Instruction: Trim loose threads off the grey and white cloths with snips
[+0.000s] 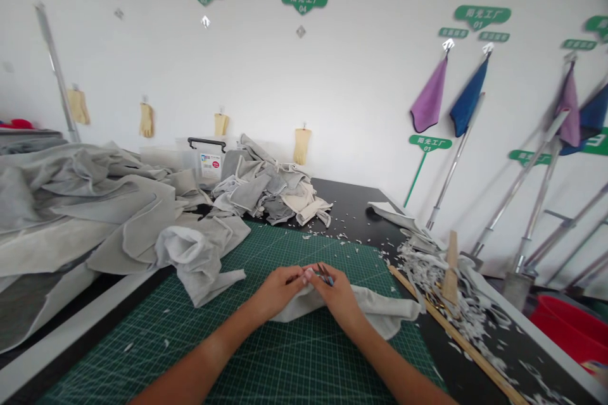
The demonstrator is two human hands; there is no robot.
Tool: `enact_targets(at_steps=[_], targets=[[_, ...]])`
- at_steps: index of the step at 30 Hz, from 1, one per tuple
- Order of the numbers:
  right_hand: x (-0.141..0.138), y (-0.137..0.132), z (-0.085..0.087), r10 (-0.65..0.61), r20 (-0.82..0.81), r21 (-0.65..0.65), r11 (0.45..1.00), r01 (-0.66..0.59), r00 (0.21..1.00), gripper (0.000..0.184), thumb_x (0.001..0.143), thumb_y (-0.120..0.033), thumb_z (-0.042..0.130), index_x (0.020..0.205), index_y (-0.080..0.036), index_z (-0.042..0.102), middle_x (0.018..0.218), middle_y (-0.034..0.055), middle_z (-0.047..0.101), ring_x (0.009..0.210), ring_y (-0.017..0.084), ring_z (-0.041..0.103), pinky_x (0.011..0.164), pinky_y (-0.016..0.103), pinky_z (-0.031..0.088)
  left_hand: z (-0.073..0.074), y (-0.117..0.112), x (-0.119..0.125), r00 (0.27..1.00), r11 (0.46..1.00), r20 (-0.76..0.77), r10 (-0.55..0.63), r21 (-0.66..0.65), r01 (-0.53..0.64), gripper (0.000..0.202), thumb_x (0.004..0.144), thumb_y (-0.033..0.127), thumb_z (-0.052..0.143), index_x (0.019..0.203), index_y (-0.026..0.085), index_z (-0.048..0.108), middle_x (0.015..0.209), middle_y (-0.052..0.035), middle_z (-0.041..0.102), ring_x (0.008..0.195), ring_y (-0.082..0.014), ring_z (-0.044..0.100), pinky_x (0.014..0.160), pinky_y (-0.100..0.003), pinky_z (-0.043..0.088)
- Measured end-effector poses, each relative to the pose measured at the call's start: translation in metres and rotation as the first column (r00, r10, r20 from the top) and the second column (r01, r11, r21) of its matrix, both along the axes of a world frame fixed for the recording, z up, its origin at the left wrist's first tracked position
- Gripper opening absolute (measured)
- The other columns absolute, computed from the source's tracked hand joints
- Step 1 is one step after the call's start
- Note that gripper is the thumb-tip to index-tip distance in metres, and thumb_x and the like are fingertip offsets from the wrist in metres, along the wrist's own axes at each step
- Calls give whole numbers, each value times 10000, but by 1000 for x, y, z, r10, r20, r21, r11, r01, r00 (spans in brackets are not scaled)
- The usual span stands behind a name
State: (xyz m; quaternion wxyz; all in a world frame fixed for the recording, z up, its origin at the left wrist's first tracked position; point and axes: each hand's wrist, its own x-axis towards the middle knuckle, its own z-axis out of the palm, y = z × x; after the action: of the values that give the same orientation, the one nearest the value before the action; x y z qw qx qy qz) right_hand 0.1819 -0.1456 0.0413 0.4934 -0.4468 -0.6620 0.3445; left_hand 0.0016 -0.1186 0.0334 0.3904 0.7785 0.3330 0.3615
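Both my hands meet above a green cutting mat [228, 361], over a piece of pale grey cloth [380, 308]. My left hand [281, 291] is closed, its fingertips pinching the cloth's edge. My right hand [336, 291] is closed around small scissors [325, 273], whose dark, pointed blades stick up between thumb and fingers. The right thumb tip nearly meets the left fingertips, and the pinched edge is mostly hidden there. From under the hands the cloth spreads right across the mat. To the left lies a crumpled grey cloth [199, 259].
A large heap of grey cloths [95, 196] covers the table's left side. Behind the mat sits a pile of cloth pieces [270, 186] beside a clear plastic box [209, 164]. On the right are a wooden ruler [460, 338], a wooden stick [450, 272] and tangled fabric scraps [422, 272].
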Motion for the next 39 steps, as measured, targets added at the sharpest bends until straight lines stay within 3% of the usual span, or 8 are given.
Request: enact_targets(at_steps=[5,11,16,25,33,39], targets=[[8,4,-17,-104,-113,-171,982,84,988,354,810,-508,722,906,-167,700,649,-12,579,537,104,443,510,220,351,-2,2,-1,998,998,-49,37,61,-34,383,953,455,479,803,160,673,755,-2,640,724,-149,554,665,-233,369],[7,0,-9,-32,-213,-286,958,-31,977,400,763,-535,759,848,-183,588,520,-87,374,439,59,262,425,203,190,3,2,-4,998,993,-19,54,105,-52,315,945,397,478,851,183,689,817,-10,682,777,-166,596,715,-236,399],[7,0,-11,-42,-249,-318,947,-41,968,467,719,-537,790,938,-175,592,468,-110,348,403,57,237,400,206,152,1,6,-8,993,985,-9,122,123,-120,315,941,404,481,795,178,646,750,7,633,735,-154,570,686,-230,382],[8,-1,-5,-9,-301,-315,945,-91,953,426,763,-524,763,822,-207,483,451,-130,314,396,45,188,380,198,145,-1,10,-8,995,991,11,100,93,-100,361,946,451,467,781,177,633,728,13,613,724,-152,559,679,-232,379],[13,1,-11,-37,-324,-317,946,-72,945,393,810,-512,730,904,-207,501,432,-140,297,397,53,169,372,192,128,0,11,-8,981,978,49,190,79,-193,376,943,466,446,790,182,640,725,6,604,722,-163,547,670,-239,374],[12,1,-6,-61,-359,-348,935,-74,931,440,755,-528,768,916,-196,528,433,-141,295,387,48,174,364,193,123,2,10,-7,969,967,57,239,78,-243,387,939,477,444,770,187,638,707,4,608,703,-169,544,653,-242,369]])
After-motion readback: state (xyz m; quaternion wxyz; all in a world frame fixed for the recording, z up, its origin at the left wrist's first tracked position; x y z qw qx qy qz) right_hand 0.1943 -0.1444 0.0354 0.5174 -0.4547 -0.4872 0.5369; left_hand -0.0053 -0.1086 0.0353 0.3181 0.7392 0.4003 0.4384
